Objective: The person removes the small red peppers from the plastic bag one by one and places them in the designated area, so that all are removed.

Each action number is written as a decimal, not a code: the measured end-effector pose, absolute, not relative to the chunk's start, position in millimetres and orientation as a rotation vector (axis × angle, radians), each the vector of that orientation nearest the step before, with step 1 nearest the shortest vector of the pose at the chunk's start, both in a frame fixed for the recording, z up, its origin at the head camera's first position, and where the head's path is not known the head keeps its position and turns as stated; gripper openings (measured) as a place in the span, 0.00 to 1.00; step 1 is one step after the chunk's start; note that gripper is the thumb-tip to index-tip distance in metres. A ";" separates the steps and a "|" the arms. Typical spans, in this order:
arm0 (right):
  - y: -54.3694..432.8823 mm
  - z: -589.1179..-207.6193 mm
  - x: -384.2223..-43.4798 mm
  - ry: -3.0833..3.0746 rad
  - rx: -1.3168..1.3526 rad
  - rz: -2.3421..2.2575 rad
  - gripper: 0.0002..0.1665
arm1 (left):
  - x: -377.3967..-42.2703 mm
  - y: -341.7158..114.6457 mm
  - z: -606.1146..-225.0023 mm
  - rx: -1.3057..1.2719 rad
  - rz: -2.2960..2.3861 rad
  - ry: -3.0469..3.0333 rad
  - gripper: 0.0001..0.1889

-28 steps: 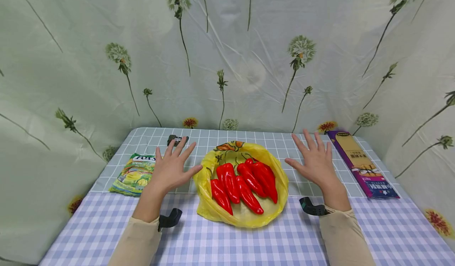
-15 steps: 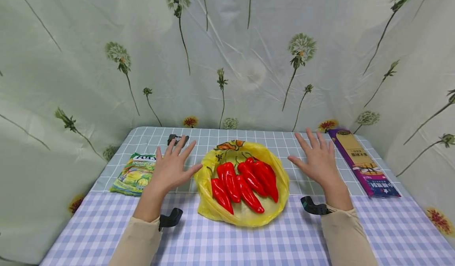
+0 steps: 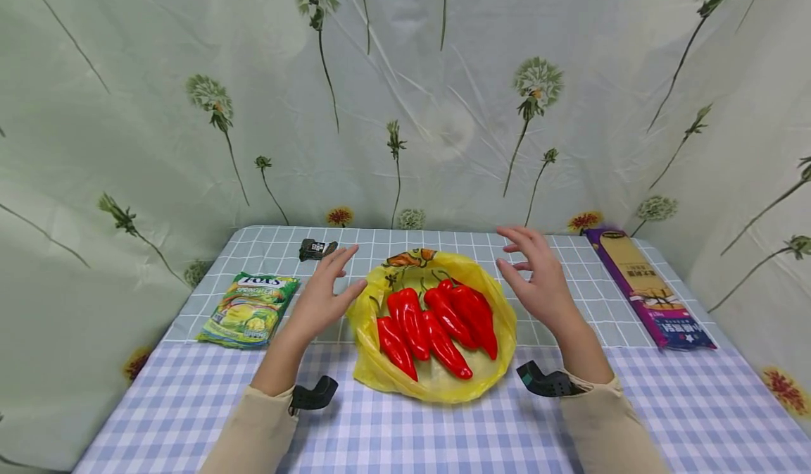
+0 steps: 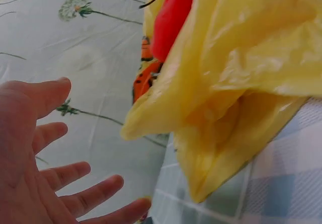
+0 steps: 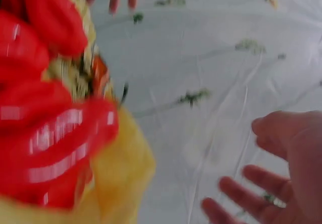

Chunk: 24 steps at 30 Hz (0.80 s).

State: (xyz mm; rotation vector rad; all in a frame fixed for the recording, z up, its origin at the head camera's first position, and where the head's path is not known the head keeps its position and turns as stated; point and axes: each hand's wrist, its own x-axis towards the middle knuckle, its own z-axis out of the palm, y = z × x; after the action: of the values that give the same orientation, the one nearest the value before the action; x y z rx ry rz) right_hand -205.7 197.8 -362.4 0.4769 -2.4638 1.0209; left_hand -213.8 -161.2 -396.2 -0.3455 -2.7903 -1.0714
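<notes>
A yellow plastic bag (image 3: 370, 375) sits in the middle of the table, its mouth wide with the rim spread out. Inside lie several glossy red peppers (image 3: 408, 325) with thin dark stems. My left hand (image 3: 321, 299) hovers beside the bag's left rim, fingers extended, thumb towards the bag; the left wrist view shows a gap between its fingers and the bag (image 4: 226, 48). On the other side my right hand (image 3: 540, 280) is raised by the right rim with fingers slightly bent, holding nothing. In the right wrist view the peppers (image 5: 55, 138) stand close and blurred.
A green candy packet (image 3: 250, 310) lies at the left. Behind my left hand is a small black object (image 3: 315, 248). A long purple and tan package (image 3: 646, 287) lies at the right. The checked tablecloth (image 3: 443, 439) reaches back to a flower-printed curtain (image 3: 443, 108).
Both hands have turned inward towards the bag from a flat, spread pose. My right hand has shifted left and its fingers have bent a little. The bag and peppers stay put.
</notes>
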 end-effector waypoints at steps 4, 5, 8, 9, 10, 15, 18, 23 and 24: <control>178.2 -357.5 -199.1 -2.583 0.560 1.048 0.29 | -216.8 -156.3 -403.3 -0.295 -1.343 -2.788 0.34; 174.2 -357.2 -198.2 -2.619 0.573 1.048 0.28 | -217.3 -155.3 -404.8 -0.280 -1.408 -2.784 0.34; 166.4 -358.5 -197.6 -2.719 0.594 1.034 0.26 | -218.3 -152.4 -409.1 -0.237 -1.552 -2.776 0.34; 165.0 -359.4 -197.5 -2.751 0.590 1.024 0.26 | -218.4 -151.6 -410.4 -0.231 -1.574 -2.780 0.34; 164.1 -360.4 -197.7 -2.782 0.581 1.011 0.25 | -218.5 -150.6 -411.7 -0.228 -1.587 -2.784 0.34; 165.1 -366.5 -199.7 -2.913 0.531 0.927 0.25 | -219.0 -146.1 -417.5 -0.216 -1.610 -2.813 0.34; 167.0 -369.8 -201.9 -2.967 0.531 0.908 0.26 | -219.3 -144.2 -420.4 -0.215 -1.621 -2.817 0.34; 169.3 -375.8 -206.2 -3.023 0.587 0.940 0.32 | -220.1 -142.9 -426.1 -0.199 -1.664 -2.806 0.32; 169.5 -377.4 -207.2 -3.034 0.593 0.944 0.33 | -220.6 -142.9 -427.4 -0.208 -1.677 -2.795 0.32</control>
State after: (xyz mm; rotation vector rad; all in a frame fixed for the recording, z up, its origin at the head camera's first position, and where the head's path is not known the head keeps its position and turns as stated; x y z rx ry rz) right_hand -207.2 169.5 -377.4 0.5933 -3.0336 0.9443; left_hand -220.6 -142.9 -427.4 -0.2076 -2.7946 -1.6768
